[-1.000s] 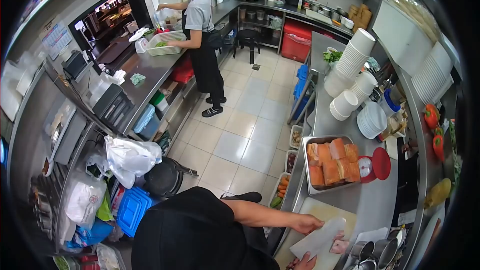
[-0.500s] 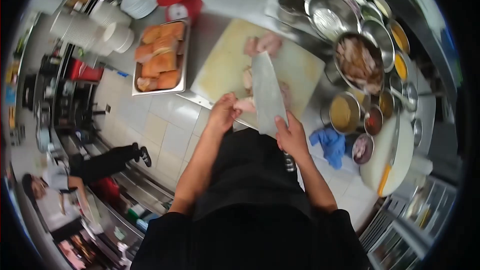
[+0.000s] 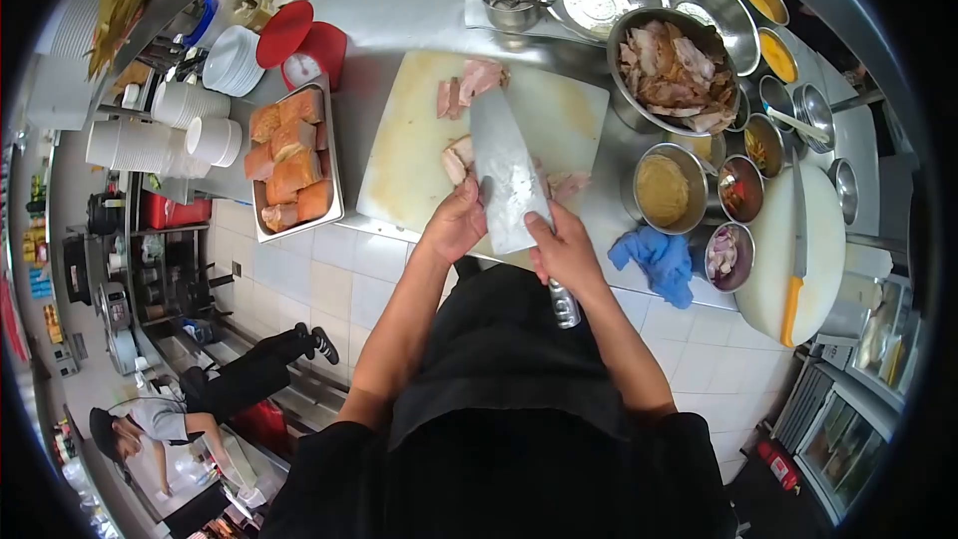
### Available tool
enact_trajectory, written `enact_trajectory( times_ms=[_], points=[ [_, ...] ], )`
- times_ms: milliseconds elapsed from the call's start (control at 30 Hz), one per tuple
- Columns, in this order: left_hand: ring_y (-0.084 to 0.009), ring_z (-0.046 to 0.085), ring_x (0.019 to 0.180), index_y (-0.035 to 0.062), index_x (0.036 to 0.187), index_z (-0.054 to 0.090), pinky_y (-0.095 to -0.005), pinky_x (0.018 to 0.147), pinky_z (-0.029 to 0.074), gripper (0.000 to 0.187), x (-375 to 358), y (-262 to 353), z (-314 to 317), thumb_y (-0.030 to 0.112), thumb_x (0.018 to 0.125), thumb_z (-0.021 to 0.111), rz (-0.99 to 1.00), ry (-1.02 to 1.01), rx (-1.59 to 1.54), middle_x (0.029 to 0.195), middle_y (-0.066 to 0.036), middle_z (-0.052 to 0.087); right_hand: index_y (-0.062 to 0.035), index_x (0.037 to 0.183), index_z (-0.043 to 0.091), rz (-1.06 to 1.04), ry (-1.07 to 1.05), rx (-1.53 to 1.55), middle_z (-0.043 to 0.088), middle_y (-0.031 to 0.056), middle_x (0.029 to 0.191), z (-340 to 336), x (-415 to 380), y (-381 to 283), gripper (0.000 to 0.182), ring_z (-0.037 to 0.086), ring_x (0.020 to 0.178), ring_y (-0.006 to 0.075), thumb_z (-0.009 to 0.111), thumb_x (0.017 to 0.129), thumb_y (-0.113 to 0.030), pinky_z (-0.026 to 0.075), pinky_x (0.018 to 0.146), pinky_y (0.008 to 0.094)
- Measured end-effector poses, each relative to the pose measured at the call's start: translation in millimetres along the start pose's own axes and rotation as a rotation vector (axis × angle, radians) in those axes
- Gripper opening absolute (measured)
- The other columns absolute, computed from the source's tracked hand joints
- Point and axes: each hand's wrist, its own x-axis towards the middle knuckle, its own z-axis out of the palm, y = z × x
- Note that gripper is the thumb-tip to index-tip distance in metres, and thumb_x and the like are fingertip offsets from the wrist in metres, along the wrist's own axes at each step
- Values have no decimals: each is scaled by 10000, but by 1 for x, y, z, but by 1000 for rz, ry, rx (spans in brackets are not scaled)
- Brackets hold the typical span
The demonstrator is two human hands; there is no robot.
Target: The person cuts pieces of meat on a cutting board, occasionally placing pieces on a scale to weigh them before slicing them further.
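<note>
My right hand (image 3: 567, 252) grips a broad-bladed cleaver (image 3: 507, 165), its thumb on the heel of the blade and the metal handle end showing below. The blade points away from me and lies across the view over the white cutting board (image 3: 404, 130). At the blade's left edge is my left hand (image 3: 457, 225), palm turned up and fingers loosely bent, partly hidden by the blade. Just beyond its fingertips lies a pale piece of meat (image 3: 457, 158). Pinkish slices of meat (image 3: 482, 77) rest near the blade tip, and another piece (image 3: 567, 185) shows to its right.
Left of the board stands a metal tray (image 3: 336, 202) of browned meat blocks. A bowl of sliced meat (image 3: 674, 70), several metal bowls and a blue cloth (image 3: 657, 265) are at the right. An orange-handled knife (image 3: 793, 279) lies on a round board. Another person (image 3: 165, 419) works at lower left.
The view has shifted, with the board and bowls lower-left or higher in it. The left hand, earlier at a strip of meat, is now against the cleaver's edge with its palm turned up.
</note>
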Motion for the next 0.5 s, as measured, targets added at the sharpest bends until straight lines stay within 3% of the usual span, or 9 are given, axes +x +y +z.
enact_trajectory(
  times_ms=[33, 67, 100, 133, 200, 267, 300, 367, 500],
  points=[
    [-174, 626, 973, 100, 1260, 549, -343, 896, 490, 469, -4, -2, -19, 413, 915, 610, -19, -85, -110, 1045, -11, 658, -56, 1136, 548, -109, 95, -54, 456, 11, 552, -3, 4, 8, 241, 415, 371, 90, 553, 964, -225, 357, 349, 257],
    [-165, 633, 897, 98, 1220, 562, -329, 842, 508, 419, -17, 13, 14, 390, 924, 609, -15, 44, 106, 961, -23, 662, -50, 1127, 554, -223, 177, -108, 452, 8, 547, -5, 11, 15, 242, 407, 366, 83, 564, 956, -222, 346, 347, 247],
    [-141, 623, 820, 77, 1199, 572, -304, 772, 517, 371, -22, 15, 3, 334, 936, 612, 1, 201, 205, 928, -41, 655, -39, 1189, 556, -393, 233, -351, 578, 83, 651, -19, 20, 25, 304, 565, 501, 166, 585, 936, -206, 458, 460, 302],
    [-136, 617, 815, 73, 1198, 574, -300, 765, 515, 356, -30, 17, 0, 314, 939, 613, 33, 364, 380, 921, -37, 648, 4, 1240, 539, -501, 311, -488, 641, 249, 1032, -18, 14, 6, 364, 654, 929, 354, 568, 914, -155, 495, 805, 402],
    [-123, 605, 795, 67, 1194, 576, -281, 744, 507, 329, -53, 26, -16, 275, 942, 613, 111, 557, 584, 910, -32, 641, -39, 1326, 505, -688, 433, -686, 638, 238, 1024, -30, 34, 18, 450, 628, 984, 364, 565, 883, -81, 478, 859, 422],
    [-114, 599, 782, 60, 1197, 574, -262, 722, 496, 324, -81, 36, -26, 255, 942, 613, 129, 628, 561, 906, -28, 639, -95, 1377, 480, -449, 350, -984, 603, 235, 1092, -37, 39, 4, 548, 594, 1026, 393, 564, 840, -23, 480, 876, 416],
    [-116, 598, 780, 58, 1207, 572, -264, 716, 498, 327, -94, 40, -25, 240, 938, 614, 118, 695, 503, 898, -28, 639, -95, 1377, 480, -478, 306, -987, 603, 235, 1092, -34, 47, 6, 548, 594, 1026, 393, 564, 840, -23, 480, 876, 416],
    [-118, 595, 785, 52, 1202, 575, -268, 711, 496, 330, -123, 41, -32, 226, 926, 628, 127, 806, 540, 894, -31, 642, -120, 1355, 513, -303, 397, -1258, 557, 244, 1158, -32, 63, 11, 564, 554, 1068, 414, 572, 807, 3, 462, 910, 428],
    [-121, 595, 797, 53, 1213, 574, -269, 708, 492, 346, -184, 27, -87, 218, 916, 638, 172, 876, 759, 904, -40, 645, -77, 1334, 530, -527, 356, -1450, 538, 255, 1193, -33, 71, 29, 535, 522, 1131, 414, 603, 808, -17, 444, 935, 438]
  ],
)
